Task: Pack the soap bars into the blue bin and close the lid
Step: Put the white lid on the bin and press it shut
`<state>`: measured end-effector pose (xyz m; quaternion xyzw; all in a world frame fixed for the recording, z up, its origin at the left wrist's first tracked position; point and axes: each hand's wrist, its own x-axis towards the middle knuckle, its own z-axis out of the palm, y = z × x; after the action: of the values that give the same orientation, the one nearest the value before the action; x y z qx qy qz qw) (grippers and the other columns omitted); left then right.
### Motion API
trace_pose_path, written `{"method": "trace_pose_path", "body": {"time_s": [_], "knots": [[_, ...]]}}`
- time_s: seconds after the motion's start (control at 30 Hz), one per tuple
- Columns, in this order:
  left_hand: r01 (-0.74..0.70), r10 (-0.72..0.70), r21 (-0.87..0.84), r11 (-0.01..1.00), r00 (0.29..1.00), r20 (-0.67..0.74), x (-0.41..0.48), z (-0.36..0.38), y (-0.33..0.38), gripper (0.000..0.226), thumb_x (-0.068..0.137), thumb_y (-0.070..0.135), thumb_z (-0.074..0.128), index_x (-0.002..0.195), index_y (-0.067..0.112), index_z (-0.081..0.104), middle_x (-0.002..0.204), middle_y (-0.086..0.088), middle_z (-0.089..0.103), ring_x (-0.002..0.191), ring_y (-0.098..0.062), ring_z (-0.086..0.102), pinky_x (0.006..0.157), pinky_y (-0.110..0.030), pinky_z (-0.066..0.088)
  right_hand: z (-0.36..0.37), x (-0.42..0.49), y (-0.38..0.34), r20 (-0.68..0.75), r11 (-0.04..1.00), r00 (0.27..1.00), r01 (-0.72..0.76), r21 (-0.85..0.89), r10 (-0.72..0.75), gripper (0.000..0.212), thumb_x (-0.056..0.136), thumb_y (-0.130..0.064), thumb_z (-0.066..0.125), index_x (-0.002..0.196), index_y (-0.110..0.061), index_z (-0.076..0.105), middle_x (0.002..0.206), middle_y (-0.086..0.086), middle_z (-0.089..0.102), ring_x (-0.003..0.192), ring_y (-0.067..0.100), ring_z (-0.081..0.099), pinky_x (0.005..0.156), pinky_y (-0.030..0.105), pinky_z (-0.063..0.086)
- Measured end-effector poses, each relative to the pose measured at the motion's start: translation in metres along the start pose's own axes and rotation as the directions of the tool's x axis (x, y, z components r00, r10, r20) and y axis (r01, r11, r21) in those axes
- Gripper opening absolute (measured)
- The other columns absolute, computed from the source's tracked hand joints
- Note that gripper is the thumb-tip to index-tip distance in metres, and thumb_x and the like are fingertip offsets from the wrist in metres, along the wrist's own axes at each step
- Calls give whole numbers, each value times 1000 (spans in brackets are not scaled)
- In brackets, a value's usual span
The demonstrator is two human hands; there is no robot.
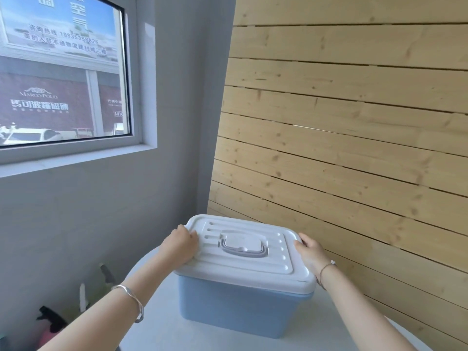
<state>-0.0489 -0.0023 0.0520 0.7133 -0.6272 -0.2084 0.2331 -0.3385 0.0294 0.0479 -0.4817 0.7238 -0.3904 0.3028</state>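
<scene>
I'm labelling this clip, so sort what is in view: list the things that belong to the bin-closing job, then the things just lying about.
Part of the job:
- blue bin
- white lid with grey handle, on the bin
- left hand and right hand, at the lid's two ends

Just lying about:
- spray bottle on the floor
- green bottle beside it
- window
- table only carries the bin

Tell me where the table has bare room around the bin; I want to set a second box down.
Bare white table shows in front of the blue bin, between the forearms, and a narrower patch to its right, toward the wooden wall. The left hand and right hand crowd the white lid edges.
</scene>
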Motion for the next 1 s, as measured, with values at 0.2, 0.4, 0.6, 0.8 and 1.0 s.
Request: {"method": "trace_pose_path", "body": {"time_s": [0.2,0.4,0.6,0.8,1.0], "knots": [[-57,67,160,985,996,-60,-5,0,6,40,97,33,27,120,3,41,134,-16,47,124,-33,41,105,-41,33,8,-15,6,-74,996,993,86,-15,-87,36,97,-13,40,130,-9,51,121,3,59,114,28,53,87,28,37],[-408,396,136,903,912,108,-25,28,43,53,94,55,23,145,41,24,157,13,18,147,-18,6,118,-49,0,6,-18,4,-99,995,993,70,71,-63,19,95,-15,44,110,-21,54,99,4,58,91,27,53,71,27,37],[-394,359,272,878,918,171,-27,38,40,62,86,69,21,144,46,20,158,15,9,147,-18,-2,116,-51,-4,7,-23,16,-28,932,972,-214,291,232,60,79,-40,70,125,-5,53,118,10,60,105,28,58,91,35,46],[-387,352,303,871,921,166,-29,38,41,74,78,79,18,145,46,17,158,16,8,147,-17,-4,117,-49,-3,6,-33,18,56,857,937,-340,388,346,96,66,-48,79,141,-7,36,140,8,47,127,29,47,107,42,40],[-389,357,297,872,920,159,-30,38,41,73,79,78,20,144,46,18,158,17,9,147,-17,-2,116,-49,-2,11,-40,13,-398,980,915,14,200,68,83,74,-24,77,144,-12,34,125,0,59,116,23,56,81,30,41]]}}
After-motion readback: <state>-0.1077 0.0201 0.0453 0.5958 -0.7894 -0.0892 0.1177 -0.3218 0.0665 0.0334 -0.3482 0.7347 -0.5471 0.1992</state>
